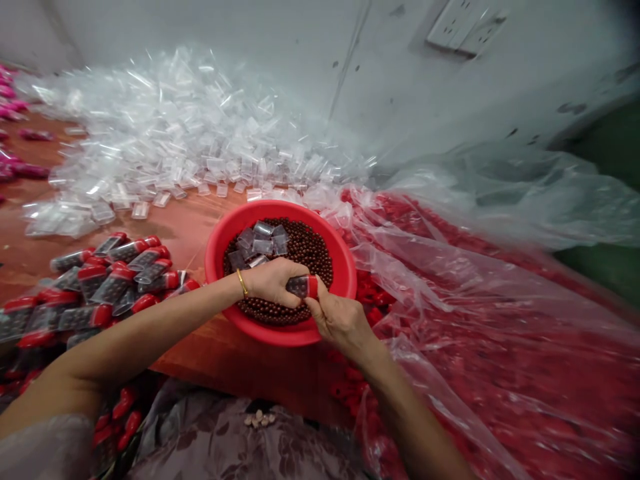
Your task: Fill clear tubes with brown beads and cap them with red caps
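Observation:
Over a red basin of small dark brown balls, my two hands meet at one small clear container. Dark balls show through its wall, and a red cap sits at its right end. My left hand, with a gold bracelet at the wrist, is closed round the container's body. The thumb and fingers of my right hand pinch the red cap. Several clear empty containers lie on the balls inside the basin, just beyond my left hand.
A large heap of clear containers spreads against the wall. Filled, red-capped containers are piled at left on the reddish table. At right, a clear plastic bag covers many red caps. Pink pieces lie far left.

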Available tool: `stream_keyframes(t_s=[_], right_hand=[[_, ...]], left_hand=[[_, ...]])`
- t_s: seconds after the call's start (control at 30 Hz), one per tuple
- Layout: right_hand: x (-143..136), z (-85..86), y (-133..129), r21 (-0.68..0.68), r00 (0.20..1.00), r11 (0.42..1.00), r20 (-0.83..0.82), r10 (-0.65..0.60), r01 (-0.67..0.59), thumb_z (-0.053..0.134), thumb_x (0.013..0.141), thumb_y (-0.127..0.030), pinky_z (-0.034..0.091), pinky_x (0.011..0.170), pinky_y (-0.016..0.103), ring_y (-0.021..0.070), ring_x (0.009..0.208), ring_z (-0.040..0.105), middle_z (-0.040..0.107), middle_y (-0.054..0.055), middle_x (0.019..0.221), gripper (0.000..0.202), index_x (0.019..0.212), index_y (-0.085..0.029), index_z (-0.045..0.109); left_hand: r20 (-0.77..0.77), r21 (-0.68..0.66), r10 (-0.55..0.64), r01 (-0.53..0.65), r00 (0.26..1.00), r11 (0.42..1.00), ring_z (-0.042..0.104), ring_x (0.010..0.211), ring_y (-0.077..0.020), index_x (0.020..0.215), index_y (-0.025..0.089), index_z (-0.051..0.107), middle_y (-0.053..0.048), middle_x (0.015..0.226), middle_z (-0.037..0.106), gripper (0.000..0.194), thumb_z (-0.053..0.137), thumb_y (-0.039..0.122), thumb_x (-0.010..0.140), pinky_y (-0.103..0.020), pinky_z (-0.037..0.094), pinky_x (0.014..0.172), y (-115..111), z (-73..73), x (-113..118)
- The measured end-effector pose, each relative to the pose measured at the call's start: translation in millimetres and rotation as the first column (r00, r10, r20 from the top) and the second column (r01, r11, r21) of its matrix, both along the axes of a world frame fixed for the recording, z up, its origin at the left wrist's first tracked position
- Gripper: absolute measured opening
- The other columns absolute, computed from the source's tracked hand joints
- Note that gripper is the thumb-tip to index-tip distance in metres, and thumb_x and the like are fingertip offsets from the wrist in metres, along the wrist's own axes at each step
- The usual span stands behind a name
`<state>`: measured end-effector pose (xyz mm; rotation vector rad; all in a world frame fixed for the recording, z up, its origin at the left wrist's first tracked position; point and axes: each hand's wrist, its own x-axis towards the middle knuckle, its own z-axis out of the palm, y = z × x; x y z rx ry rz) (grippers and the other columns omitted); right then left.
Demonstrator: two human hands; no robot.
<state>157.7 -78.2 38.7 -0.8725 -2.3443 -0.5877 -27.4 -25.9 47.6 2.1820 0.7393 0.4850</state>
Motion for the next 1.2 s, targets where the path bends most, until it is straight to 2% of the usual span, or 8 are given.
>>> stream_keyframes(t_s=[0.27,0.37,0.47,0.6,0.77,1.0,1.1,1.2], right_hand=[[4.6,-11.5,10.5,-0.286,0.999,0.958,-0.046,0.016,-0.029,0.036,0.095,-0.034,0.039,0.046,0.025,0.0144,0.049,0.057,0.066,0.008,0.060,0.044,0.116,-0.003,0.059],[4.7,-7.5,27.9,-0.521,0.912,0.848,-0.386,-0.134,-0.096,0.032,0.095,-0.041,0.045,0.058,0.026,0.0155,0.062,0.061,0.066,0.006,0.067,0.046,0.105,-0.013,0.067],[-7.1,-5.7,48.4,-0.666,0.611,0.677,-0.687,-0.393,-0.313,0.025,0.093,-0.053,0.041,0.053,0.025,0.0125,0.053,0.053,0.056,0.001,0.057,0.057,0.094,-0.016,0.067],[-29.3,-2.6,65.4,-0.637,0.303,0.425,-0.722,-0.622,-0.643,0.022,0.086,-0.066,0.034,0.042,0.022,0.0070,0.041,0.039,0.054,-0.001,0.067,0.065,0.103,-0.017,0.061],[-42.2,-4.5,66.7,-0.674,0.348,0.306,-0.652,-0.673,-0.672,0.010,0.090,-0.062,0.048,0.076,0.026,0.0124,0.078,0.060,0.061,0.006,0.097,0.070,0.130,-0.018,0.047],[-42.9,-32.9,70.9,-0.769,0.652,0.514,-0.616,-0.441,-0.380,0.012,0.095,-0.050,0.040,0.099,0.036,0.0161,0.105,0.055,0.057,0.011,0.119,0.061,0.139,-0.016,0.037],[-43.0,-23.8,65.0,-0.704,0.642,0.613,-0.663,-0.386,-0.358,0.000,0.096,-0.037,0.045,0.091,0.034,0.0154,0.102,0.058,0.059,0.012,0.113,0.061,0.135,-0.016,0.041],[-40.6,2.1,39.4,-0.516,0.559,0.813,-0.771,-0.304,-0.269,0.011,0.095,-0.034,0.046,0.089,0.037,0.0181,0.104,0.056,0.057,0.013,0.112,0.050,0.126,-0.017,0.048]], left_hand=[[-0.181,0.175,0.050,-0.018,0.982,0.984,0.048,0.059,-0.0109,0.078,0.015,0.053,0.000,0.069,0.057,0.017,0.059,0.026,0.067,-0.021,0.034,0.055,3.1,-9.1,3.1],[-0.065,0.130,0.127,-0.117,0.990,0.985,0.052,0.065,-0.0114,0.084,0.014,0.054,0.000,0.075,0.060,0.019,0.057,0.025,0.069,-0.020,0.039,0.059,7.1,-4.4,6.4],[-0.046,0.137,0.175,-0.168,0.983,0.976,0.052,0.062,-0.0108,0.081,0.015,0.055,0.001,0.071,0.059,0.016,0.057,0.024,0.068,-0.020,0.038,0.058,7.8,-2.0,8.2],[-0.157,0.236,0.151,-0.112,0.976,0.965,0.052,0.058,-0.0116,0.076,0.016,0.057,0.000,0.068,0.061,0.014,0.057,0.026,0.067,-0.021,0.037,0.055,2.9,-5.1,9.8],[-0.265,0.344,0.157,-0.059,0.951,0.937,0.061,0.066,-0.0184,0.082,0.015,0.059,-0.006,0.075,0.067,0.018,0.055,0.028,0.070,-0.026,0.043,0.059,-4.9,-5.9,14.3],[-0.426,0.374,0.151,0.022,0.892,0.927,0.065,0.069,-0.0258,0.090,0.012,0.058,-0.012,0.078,0.069,0.024,0.052,0.027,0.072,-0.032,0.047,0.059,-8.1,-8.0,11.4],[-0.405,0.413,0.154,0.030,0.901,0.910,0.065,0.070,-0.0235,0.087,0.014,0.057,-0.010,0.077,0.068,0.020,0.052,0.028,0.074,-0.030,0.045,0.059,-6.0,-6.7,12.4],[-0.355,0.477,0.211,-0.017,0.911,0.879,0.064,0.070,-0.0212,0.087,0.016,0.056,-0.008,0.076,0.067,0.020,0.051,0.031,0.075,-0.028,0.042,0.058,-8.0,5.6,5.1]])
